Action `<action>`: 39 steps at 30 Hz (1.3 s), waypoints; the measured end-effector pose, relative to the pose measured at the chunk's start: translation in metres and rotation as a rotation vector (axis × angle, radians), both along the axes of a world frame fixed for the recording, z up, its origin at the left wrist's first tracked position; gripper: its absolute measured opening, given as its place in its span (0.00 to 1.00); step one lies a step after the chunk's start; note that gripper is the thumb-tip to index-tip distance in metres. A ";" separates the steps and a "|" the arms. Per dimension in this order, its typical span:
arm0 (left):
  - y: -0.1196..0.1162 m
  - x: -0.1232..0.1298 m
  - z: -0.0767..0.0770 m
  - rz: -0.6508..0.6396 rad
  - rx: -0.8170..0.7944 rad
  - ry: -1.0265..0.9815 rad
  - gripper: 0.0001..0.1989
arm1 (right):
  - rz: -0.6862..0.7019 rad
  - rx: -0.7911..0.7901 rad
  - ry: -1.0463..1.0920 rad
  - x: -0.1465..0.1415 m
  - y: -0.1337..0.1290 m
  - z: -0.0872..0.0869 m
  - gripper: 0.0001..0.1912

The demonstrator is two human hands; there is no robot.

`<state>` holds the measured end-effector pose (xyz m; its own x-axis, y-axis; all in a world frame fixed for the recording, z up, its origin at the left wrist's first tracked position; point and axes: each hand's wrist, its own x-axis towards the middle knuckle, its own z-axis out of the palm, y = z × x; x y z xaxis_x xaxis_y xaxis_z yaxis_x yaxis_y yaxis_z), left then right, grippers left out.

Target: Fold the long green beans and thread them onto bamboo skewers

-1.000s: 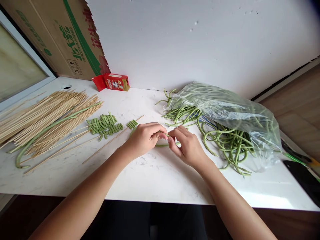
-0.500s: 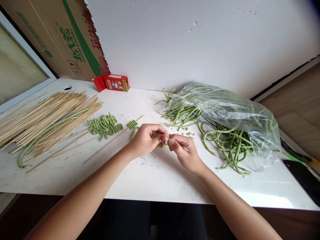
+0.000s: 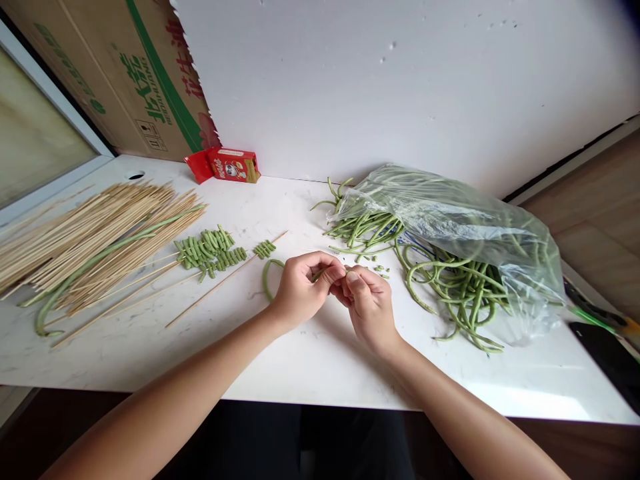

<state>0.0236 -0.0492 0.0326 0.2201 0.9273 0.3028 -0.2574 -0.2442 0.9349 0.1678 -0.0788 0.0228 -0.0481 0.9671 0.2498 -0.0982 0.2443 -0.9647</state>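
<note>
A long green bean (image 3: 266, 281) curves out from behind my left hand (image 3: 306, 288), whose fingers are closed on it. Pressed against those fingertips is my right hand (image 3: 371, 301), pinching the same bean's end; the fingers hide most of that end. Left of my hands, a bamboo skewer (image 3: 220, 287) lies on the white table with a short row of cut bean pieces (image 3: 265, 249) threaded near its tip. Farther left, more skewers carry packed rows of bean pieces (image 3: 210, 250).
Many bare skewers (image 3: 110, 233) lie at the left with a long bean across them. A clear plastic bag (image 3: 450, 207) of long beans (image 3: 463, 287) spreads at the right. A red box (image 3: 234, 165) stands at the back; a black phone (image 3: 603, 357) lies far right.
My left hand has shifted slightly right and down. The two hands are now pressed closer together, and more of the bean's loop shows at the left.
</note>
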 end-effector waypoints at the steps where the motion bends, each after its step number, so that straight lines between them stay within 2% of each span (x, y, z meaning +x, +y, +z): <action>1: -0.002 0.001 0.000 0.026 0.020 0.006 0.20 | -0.024 0.025 -0.045 0.000 -0.001 0.001 0.25; 8: -0.005 -0.001 0.002 0.129 0.163 0.079 0.18 | -0.123 0.279 -0.293 0.005 0.000 0.008 0.23; 15: -0.003 -0.008 0.001 0.168 0.218 0.078 0.14 | -0.106 0.480 -0.524 0.015 0.011 0.013 0.19; 20: -0.005 -0.007 0.004 0.180 0.280 0.123 0.12 | -0.126 0.454 -0.449 0.012 0.008 0.015 0.21; 26: -0.006 -0.004 0.005 0.243 0.393 0.192 0.08 | -0.037 0.170 -0.231 0.009 0.000 0.011 0.23; 28: -0.006 -0.005 0.004 0.284 0.461 0.232 0.07 | -0.012 0.118 -0.207 0.008 0.000 0.010 0.24; 30: -0.005 -0.006 0.004 0.318 0.526 0.265 0.06 | -0.022 0.141 -0.226 0.008 0.001 0.011 0.24; 34: -0.004 -0.007 0.006 0.328 0.626 0.280 0.04 | -0.102 0.312 -0.357 0.010 0.004 0.014 0.24; 39: -0.003 -0.009 0.008 0.350 0.642 0.313 0.06 | -0.104 0.477 -0.568 0.017 0.010 0.021 0.19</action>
<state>0.0148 -0.0522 0.0404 0.1115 0.6233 0.7740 0.1850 -0.7782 0.6001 0.1853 -0.0687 0.0433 -0.2092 0.7664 0.6074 0.4298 0.6300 -0.6468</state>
